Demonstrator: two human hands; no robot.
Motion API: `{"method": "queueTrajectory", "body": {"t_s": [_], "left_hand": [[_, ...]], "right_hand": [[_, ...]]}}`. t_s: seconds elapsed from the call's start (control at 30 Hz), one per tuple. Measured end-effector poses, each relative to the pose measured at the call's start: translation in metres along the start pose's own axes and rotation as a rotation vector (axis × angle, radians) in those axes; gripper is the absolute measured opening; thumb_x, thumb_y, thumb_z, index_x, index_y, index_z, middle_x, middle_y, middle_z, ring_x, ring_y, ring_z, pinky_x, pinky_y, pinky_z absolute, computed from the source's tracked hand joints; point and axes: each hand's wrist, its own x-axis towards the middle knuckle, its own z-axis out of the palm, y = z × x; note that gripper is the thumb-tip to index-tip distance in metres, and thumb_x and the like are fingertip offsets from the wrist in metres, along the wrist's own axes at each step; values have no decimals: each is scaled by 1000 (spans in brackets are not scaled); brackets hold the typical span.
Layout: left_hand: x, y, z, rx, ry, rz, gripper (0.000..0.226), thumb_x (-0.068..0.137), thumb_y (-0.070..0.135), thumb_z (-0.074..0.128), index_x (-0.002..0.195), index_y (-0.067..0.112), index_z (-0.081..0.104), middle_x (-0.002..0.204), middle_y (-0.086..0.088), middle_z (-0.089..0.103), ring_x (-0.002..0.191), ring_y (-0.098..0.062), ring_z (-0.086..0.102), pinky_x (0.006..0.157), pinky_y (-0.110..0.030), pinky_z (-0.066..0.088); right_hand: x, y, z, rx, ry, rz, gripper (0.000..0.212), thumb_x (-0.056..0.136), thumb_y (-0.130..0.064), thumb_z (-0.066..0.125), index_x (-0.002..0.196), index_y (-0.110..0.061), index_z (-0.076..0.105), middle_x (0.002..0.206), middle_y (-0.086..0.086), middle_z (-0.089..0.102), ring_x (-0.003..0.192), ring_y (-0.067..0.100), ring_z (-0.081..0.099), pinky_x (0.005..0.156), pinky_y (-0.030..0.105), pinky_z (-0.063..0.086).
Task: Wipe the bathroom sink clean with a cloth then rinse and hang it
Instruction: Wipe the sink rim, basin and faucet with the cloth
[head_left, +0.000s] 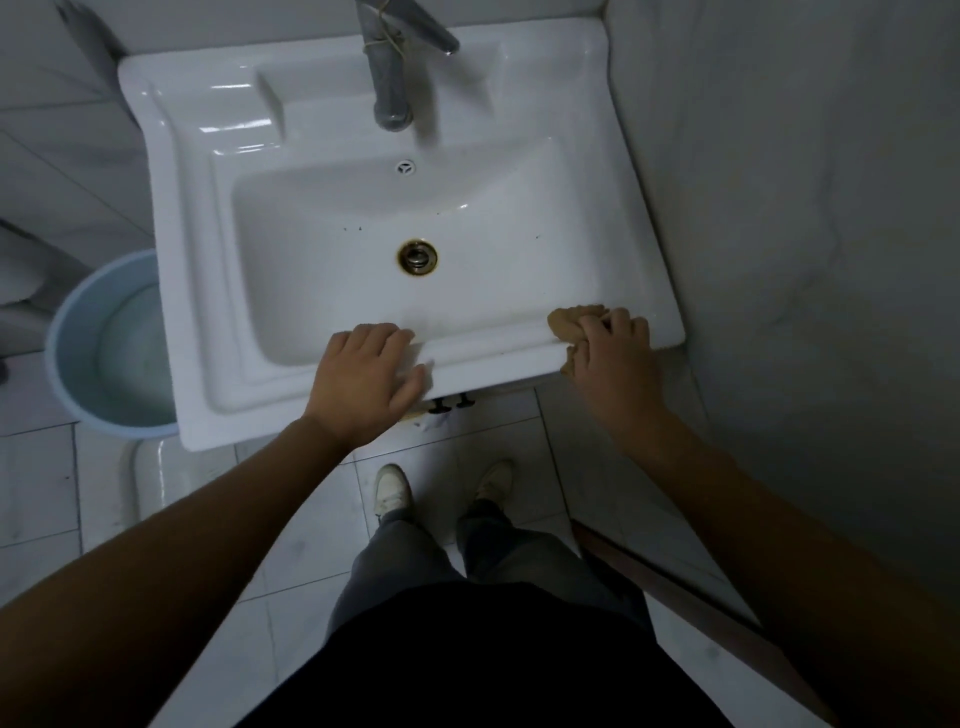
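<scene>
Cloth (569, 323), tan and bunched, lies on the sink's (311, 130) front right corner with my right grip (615, 353) wrapped around it. It looks soft and light, so I'd hold the whole wad. My left grip (366, 374) rests flat on the front edge.

Dim, cool-toned indoor view from above. The white sink (322, 130) is the brightest area, with small streaks of glare on its back left ledge and inner rim. The tap (392, 88) near the top edge looks soft and smeared. The wall (805, 208) on the right and the lower corners sink into grey shadow. Wide-angle distortion bends the floor tiles (41, 493) and stretches the forearms (156, 545) towards the edges.
</scene>
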Motion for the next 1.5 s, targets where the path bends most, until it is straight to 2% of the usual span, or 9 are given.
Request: {"method": "queueTrajectory", "body": {"t_s": [0.2,0.47,0.6,0.73,0.83,0.97,1.07,1.23,1.5], "left_hand": [[-90,-79,-21,13,12,-142,51,97,52,46,128,13,59,130,-10,61,118,-32,56,97,-46,44],[-126,-112,-21,69,40,-43,47,98,39,53,132,7,59,138,-17,57,128,-35,54,107,-46,43],[-134,-125,-28,96,57,-130,58,97,52,56,138,11,56,146,-15,52,134,-34,48,109,-47,40],[-149,-142,-36,48,100,-218,63,93,58,58,136,12,56,143,-14,53,133,-31,49,105,-44,42],[-157,-152,-36,35,97,-243,67,94,59,54,140,10,52,145,-13,53,134,-31,49,106,-46,45],[-158,-156,-32,11,122,-250,74,95,60,53,147,7,46,146,-13,54,135,-30,49,107,-44,44],[-158,-156,-28,33,131,-239,68,96,58,53,142,9,50,145,-15,53,134,-31,50,105,-45,45],[-153,-157,-25,49,161,-215,61,96,56,55,137,10,55,144,-18,53,132,-33,49,104,-46,45],[-109,-154,-16,8,213,-179,61,98,53,52,138,7,58,153,-21,47,144,-37,40,120,-45,31]], "right_hand": [[-19,-60,15,-23,15,-82,34,96,-32,48,118,-9,60,118,17,55,105,34,48,79,42,48],[-50,-190,42,75,-9,-278,33,83,-20,68,115,-12,65,112,15,59,100,35,54,77,42,52],[-66,-260,52,129,-140,-409,54,81,-21,72,132,-14,57,129,13,53,115,34,47,89,42,49],[-66,-309,62,140,-208,-561,61,83,-18,70,140,-20,50,138,5,48,121,27,41,93,35,44],[-52,-325,69,262,-252,-544,62,81,-12,71,140,-21,54,136,2,51,122,24,42,96,33,43],[-33,-332,77,379,-178,-499,58,81,-5,68,137,-18,59,133,5,56,120,29,47,92,41,50],[-8,-345,85,394,-127,-464,52,89,-7,63,140,-17,56,136,8,52,120,30,47,95,42,51],[33,-361,87,366,-118,-482,57,93,-9,58,148,-14,46,144,13,45,122,33,45,99,41,48],[132,-383,79,195,-109,-553,68,86,-7,64,149,-16,40,143,15,42,123,34,46,96,42,51]]}}
